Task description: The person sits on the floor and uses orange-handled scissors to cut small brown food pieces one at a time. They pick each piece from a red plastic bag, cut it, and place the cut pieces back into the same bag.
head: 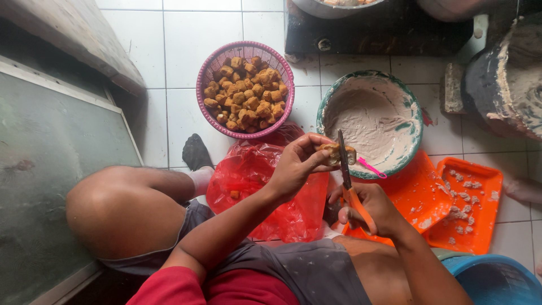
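While seated on white tiled floor (186, 45): left hand (296, 164) pinching fried piece (337, 153); right hand (370, 209) gripping orange-handled scissors (347, 178); pink basket (203, 79) at 11 o'clock.

The left hand (296, 164) is raised, forearm reaching up from the lap, fingers curled in a pinch. The right hand (370, 206) sits lower, fist closed, wrist bent inward.

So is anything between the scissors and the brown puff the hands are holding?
Nothing visible. The left hand holds the brown puff, and the scissors in the right hand already have their blades right at it, over the bowl of pale paste.
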